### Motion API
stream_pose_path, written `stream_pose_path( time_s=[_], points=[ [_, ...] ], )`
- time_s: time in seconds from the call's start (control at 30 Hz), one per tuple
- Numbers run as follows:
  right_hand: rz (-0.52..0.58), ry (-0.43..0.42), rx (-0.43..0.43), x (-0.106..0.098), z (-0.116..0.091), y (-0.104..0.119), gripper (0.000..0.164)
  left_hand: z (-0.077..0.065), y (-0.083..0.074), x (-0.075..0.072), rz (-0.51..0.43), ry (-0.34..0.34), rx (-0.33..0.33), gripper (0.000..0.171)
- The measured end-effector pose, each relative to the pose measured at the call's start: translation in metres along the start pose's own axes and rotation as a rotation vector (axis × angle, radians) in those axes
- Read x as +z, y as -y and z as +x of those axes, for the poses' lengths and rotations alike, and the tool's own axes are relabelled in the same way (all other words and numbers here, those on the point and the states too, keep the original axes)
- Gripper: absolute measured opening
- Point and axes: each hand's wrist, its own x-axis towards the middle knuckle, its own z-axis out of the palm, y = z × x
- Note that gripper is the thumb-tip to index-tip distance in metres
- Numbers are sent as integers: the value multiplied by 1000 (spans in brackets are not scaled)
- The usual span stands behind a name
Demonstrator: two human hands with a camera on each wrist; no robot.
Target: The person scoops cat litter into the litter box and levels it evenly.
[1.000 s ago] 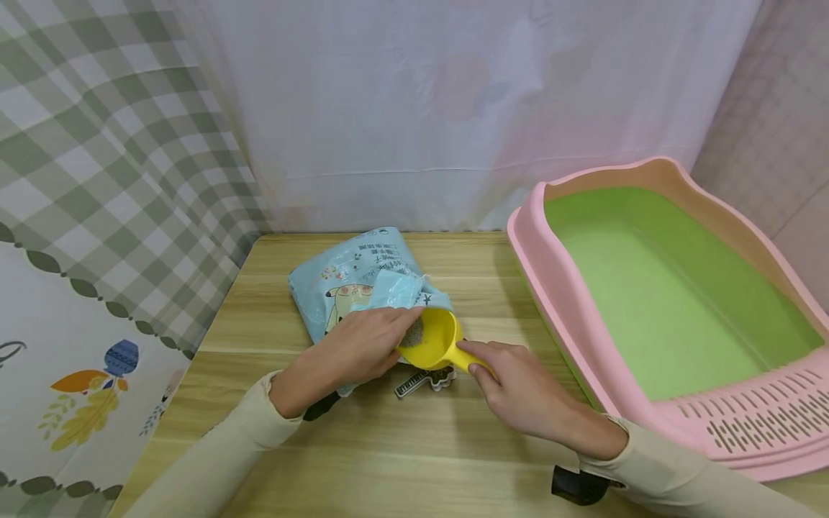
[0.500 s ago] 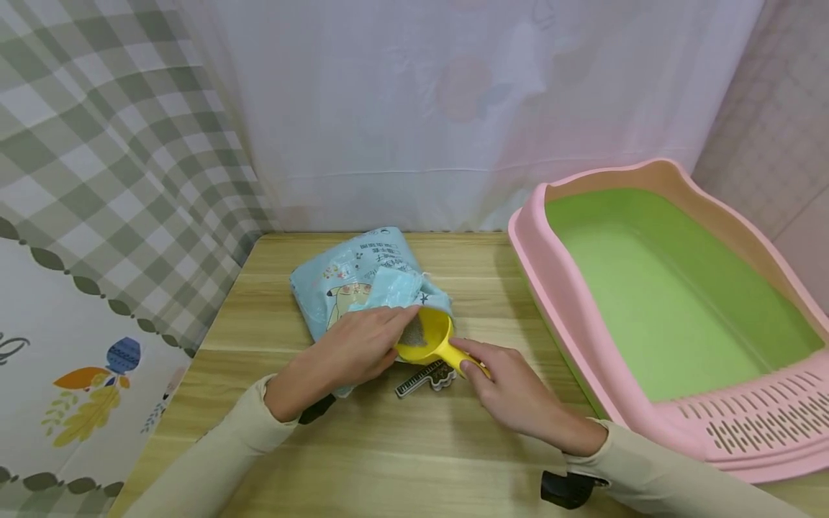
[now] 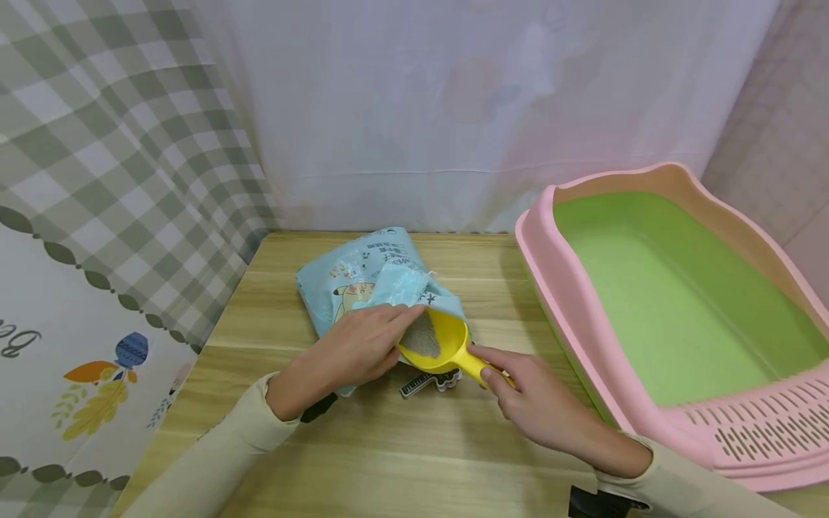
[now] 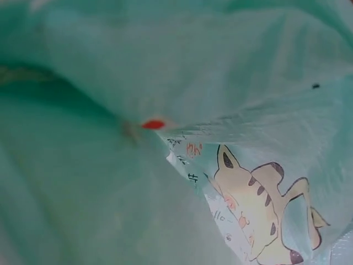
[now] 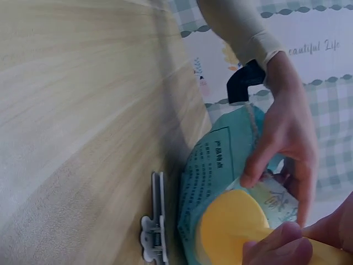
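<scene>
A light blue printed bag lies on the wooden table with its mouth toward me. My left hand grips the edge of that mouth; in the right wrist view, its thumb and fingers stand on either side of the plastic. A yellow scoop sits partly inside the mouth, holding grey-brown granules. Around its handle, my right hand has its fingers curled. Bag plastic fills the left wrist view. A bag clip lies on the table just below the scoop.
On the right stands a large pink-rimmed litter box with a green inside and a slotted front ledge. A white curtain hangs behind the table, and a checked cloth hangs at the left.
The scoop went a little deeper into the bag, then came back slightly toward the right with more granules showing in it. My left hand stays on the bag's mouth.
</scene>
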Motion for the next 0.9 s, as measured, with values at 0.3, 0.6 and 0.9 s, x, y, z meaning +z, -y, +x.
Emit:
stream_pose_path(
  time_s=[0.3, 0.6, 0.9],
  points=[
    [33, 6, 58, -7, -17, 7, 42, 2, -4, -4, 21, 20, -5, 66],
    [120, 51, 93, -3, -28, 10, 43, 3, -5, -5, 38, 49, -30, 68],
    [216, 60, 104, 0, -40, 7, 45, 3, -4, -4, 22, 34, -21, 66]
  ],
)
